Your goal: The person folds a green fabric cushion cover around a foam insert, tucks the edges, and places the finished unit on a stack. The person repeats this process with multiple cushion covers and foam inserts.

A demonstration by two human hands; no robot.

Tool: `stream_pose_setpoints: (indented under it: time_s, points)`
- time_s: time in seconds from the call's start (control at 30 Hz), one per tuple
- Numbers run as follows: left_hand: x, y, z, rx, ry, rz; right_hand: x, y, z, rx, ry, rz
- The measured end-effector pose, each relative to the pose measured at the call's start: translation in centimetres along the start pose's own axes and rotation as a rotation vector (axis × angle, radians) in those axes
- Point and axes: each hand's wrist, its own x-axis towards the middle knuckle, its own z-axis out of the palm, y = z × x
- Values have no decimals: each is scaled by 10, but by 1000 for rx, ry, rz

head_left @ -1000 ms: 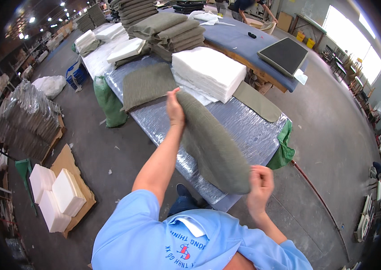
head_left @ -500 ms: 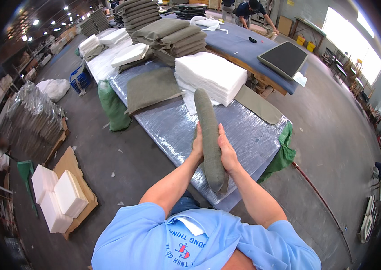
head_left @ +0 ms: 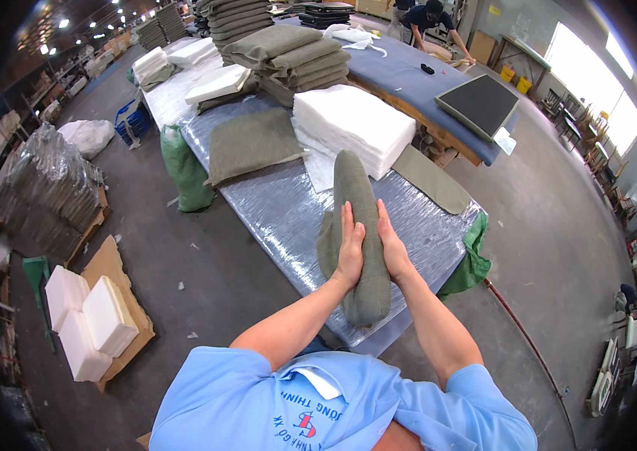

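Observation:
A grey-green fabric cushion (head_left: 363, 192) stands on its edge over the near end of the plastic-covered table (head_left: 273, 240), its long side pointing away from me. My left hand (head_left: 350, 248) presses flat against the cushion's left face, fingers stretched forward. On the opposite face lies my right hand (head_left: 394, 246), also with straight fingers, so the cushion is held between both palms. A flap of the same grey-green cloth (head_left: 326, 244) hangs out at the left, behind my left hand. Whether the cushion's lower edge touches the table is hidden.
Beyond the cushion sit a white padding stack (head_left: 356, 120), a flat grey-green cushion cover (head_left: 254, 143) and a cushion pile (head_left: 288, 56). A flat grey-green piece (head_left: 431, 180) lies right. White foam blocks (head_left: 108, 316) rest on floor cardboard. Another person (head_left: 427, 22) works at the blue table (head_left: 386, 64).
The cushion has turned and tilted, showing more of its broad side and a cloth flap at the left. My left hand has slid onto its face and come closer to the right hand.

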Motion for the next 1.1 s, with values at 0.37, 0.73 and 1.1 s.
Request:
stream_pose_setpoints:
  time_s: [0.37,0.73,1.1]
  points:
    - [101,-1,-7,144,68,-57,73,-19,-8,279,-83,116]
    - [100,-21,-6,193,81,69,69,-21,-3,170,0,91]
    - [50,-27,6,-226,13,-93,26,25,-20,384,-16,-9]
